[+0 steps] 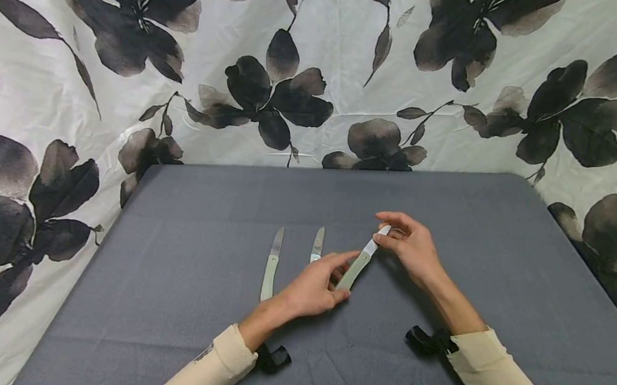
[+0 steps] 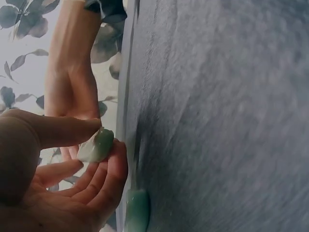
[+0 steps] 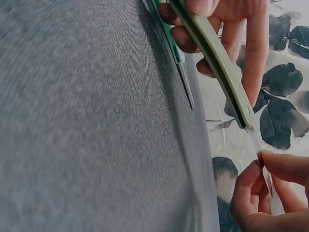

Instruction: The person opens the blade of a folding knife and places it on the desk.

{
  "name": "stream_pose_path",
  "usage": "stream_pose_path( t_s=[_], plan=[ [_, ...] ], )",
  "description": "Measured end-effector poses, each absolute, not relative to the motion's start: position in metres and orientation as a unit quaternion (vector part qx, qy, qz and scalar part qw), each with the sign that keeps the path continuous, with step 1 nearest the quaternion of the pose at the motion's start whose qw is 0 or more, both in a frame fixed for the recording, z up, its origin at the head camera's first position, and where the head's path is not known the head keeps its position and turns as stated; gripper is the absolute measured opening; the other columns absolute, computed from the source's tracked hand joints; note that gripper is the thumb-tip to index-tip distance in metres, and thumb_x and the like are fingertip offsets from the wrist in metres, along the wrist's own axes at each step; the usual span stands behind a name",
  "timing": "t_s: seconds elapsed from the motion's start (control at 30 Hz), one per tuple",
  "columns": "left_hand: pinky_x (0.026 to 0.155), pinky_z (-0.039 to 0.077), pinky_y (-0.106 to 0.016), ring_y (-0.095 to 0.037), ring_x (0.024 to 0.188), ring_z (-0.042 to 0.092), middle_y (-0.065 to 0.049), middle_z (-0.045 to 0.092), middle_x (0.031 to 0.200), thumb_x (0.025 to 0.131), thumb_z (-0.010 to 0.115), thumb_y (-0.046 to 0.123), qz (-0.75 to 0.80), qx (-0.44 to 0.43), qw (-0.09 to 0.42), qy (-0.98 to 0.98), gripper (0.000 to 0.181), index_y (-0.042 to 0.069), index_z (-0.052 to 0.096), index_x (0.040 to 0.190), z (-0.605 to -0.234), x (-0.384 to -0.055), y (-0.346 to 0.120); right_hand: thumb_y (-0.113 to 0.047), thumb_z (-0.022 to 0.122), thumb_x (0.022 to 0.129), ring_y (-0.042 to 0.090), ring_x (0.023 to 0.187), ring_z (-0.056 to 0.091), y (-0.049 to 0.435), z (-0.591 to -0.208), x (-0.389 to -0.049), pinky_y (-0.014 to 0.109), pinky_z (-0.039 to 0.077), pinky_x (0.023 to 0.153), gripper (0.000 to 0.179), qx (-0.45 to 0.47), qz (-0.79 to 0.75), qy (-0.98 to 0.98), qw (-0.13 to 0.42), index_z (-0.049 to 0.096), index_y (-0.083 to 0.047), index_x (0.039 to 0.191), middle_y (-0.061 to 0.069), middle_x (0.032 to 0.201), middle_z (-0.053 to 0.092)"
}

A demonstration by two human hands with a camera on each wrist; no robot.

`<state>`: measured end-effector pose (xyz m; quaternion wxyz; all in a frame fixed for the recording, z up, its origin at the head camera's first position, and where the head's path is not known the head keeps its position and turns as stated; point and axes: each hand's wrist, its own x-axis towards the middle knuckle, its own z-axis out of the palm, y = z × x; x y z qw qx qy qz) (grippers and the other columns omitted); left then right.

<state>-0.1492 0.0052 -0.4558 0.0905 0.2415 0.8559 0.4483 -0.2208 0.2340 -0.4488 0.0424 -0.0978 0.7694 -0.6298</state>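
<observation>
Between the two hands is a folding knife (image 1: 355, 269) with a pale green handle, its blade out and pointing up to the right above the table. My left hand (image 1: 315, 286) holds the handle near its lower end, thumb and fingers on opposite sides. With thumb and fingers my right hand (image 1: 411, 247) pinches the blade (image 3: 264, 175). Two similar knives lie on the cloth to the left: one green-handled knife (image 1: 270, 269) in full length, and another knife (image 1: 317, 243) whose handle is mostly hidden behind my left hand.
A grey cloth (image 1: 201, 207) covers the table, wrinkled near the front edge. Behind it hangs a white fabric (image 1: 313, 25) printed with dark flowers. Black wrist-camera mounts (image 1: 272, 359) stick out under both forearms, low over the cloth.
</observation>
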Motion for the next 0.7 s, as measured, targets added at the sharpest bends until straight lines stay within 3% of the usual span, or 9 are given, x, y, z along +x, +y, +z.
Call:
stream_pose_path(
  t_s=[0.13,0.27,0.47,0.7],
  plan=[
    [0.075,0.054,-0.017,-0.017,0.097,0.065,-0.016,0.060,0.124,0.089,0.078,0.002,0.435,0.252,0.092,0.860,0.082,0.008,0.038,0.161,-0.457,-0.149,0.009,-0.004,0.073,0.095,0.001,0.101,0.069,0.231,-0.450,-0.225,0.019,0.056,0.082,0.055,-0.087,-0.649,0.754,0.042,0.052,0.004,0.145,0.007,0.118,0.057],
    [0.069,0.052,-0.015,-0.013,0.085,0.063,-0.018,0.058,0.121,0.085,0.082,0.001,0.429,0.263,0.095,0.859,0.092,0.004,0.033,0.163,-0.457,-0.148,0.012,-0.005,0.074,0.095,-0.002,0.093,0.069,0.229,-0.452,-0.228,0.022,0.058,0.083,0.058,-0.077,-0.658,0.748,0.044,0.048,0.005,0.146,0.001,0.109,0.060],
    [0.070,0.050,-0.013,-0.012,0.086,0.065,-0.017,0.058,0.120,0.082,0.085,0.000,0.409,0.270,0.093,0.866,0.099,0.003,0.028,0.163,-0.460,-0.147,0.017,-0.003,0.073,0.095,-0.002,0.086,0.069,0.226,-0.456,-0.231,0.022,0.058,0.082,0.053,-0.060,-0.669,0.740,0.049,0.046,0.008,0.139,-0.007,0.098,0.062],
    [0.081,0.051,-0.015,-0.014,0.095,0.065,-0.009,0.064,0.117,0.081,0.088,0.007,0.384,0.249,0.067,0.887,0.084,0.001,0.045,0.153,-0.462,-0.147,0.025,-0.003,0.073,0.095,0.000,0.082,0.066,0.221,-0.461,-0.237,0.020,0.059,0.080,0.048,-0.043,-0.657,0.751,0.051,0.049,0.012,0.134,-0.004,0.098,0.062]
  ],
)
